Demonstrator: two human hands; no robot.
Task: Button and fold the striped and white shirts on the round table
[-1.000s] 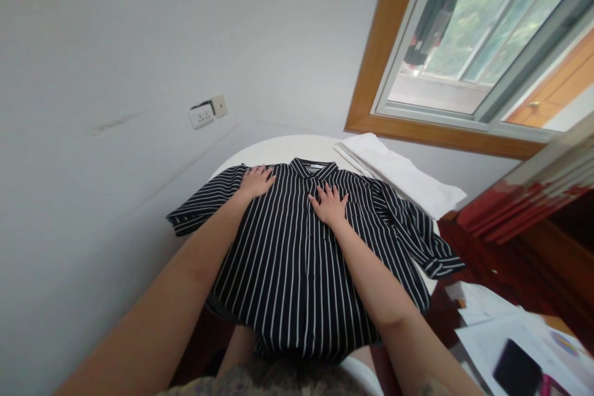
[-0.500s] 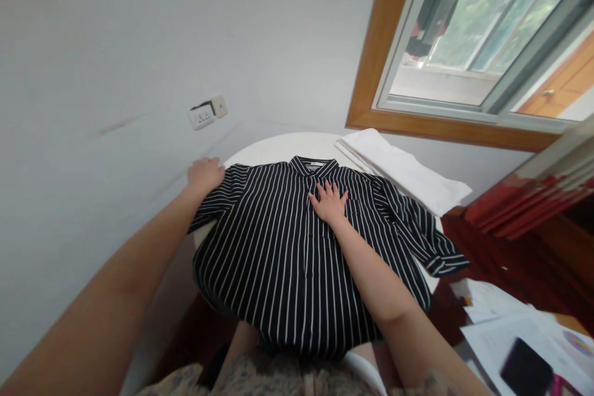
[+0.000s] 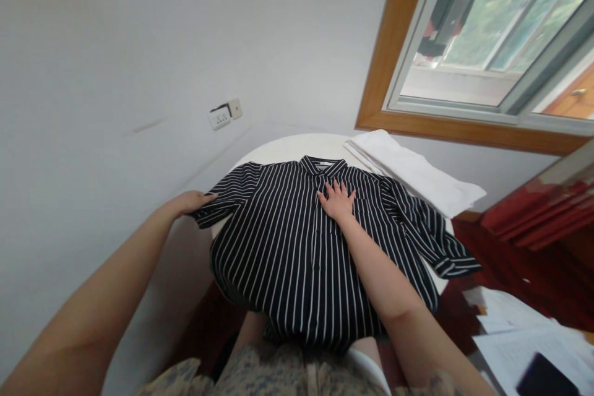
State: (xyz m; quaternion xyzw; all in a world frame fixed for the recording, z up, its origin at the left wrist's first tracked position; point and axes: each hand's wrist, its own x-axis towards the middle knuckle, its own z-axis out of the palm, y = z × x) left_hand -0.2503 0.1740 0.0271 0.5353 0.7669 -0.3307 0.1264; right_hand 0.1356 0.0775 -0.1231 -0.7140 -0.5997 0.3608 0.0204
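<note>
A black shirt [image 3: 288,241] with white stripes lies spread front side up on a round white table [image 3: 273,147], its collar at the far side and its hem hanging over the near edge. My left hand [image 3: 193,200] grips the sleeve on the left close to its cuff, beyond the table's edge; the fingertips are partly hidden by the cloth. Flat on the chest beside the button placket rests my right hand [image 3: 337,201], fingers spread. The other sleeve [image 3: 431,229] stretches out over the table's right edge.
Folded white cloth [image 3: 413,173] lies at the table's back right. Papers [image 3: 524,334] and a dark phone [image 3: 545,377] are at lower right. A wall with a socket [image 3: 219,117] stands behind, a wood-framed window [image 3: 464,128] to the right.
My left hand has come down along the left sleeve from near its upper edge to the cuff end and now grips it. The right hand stays on the chest. The view has shifted slightly.
</note>
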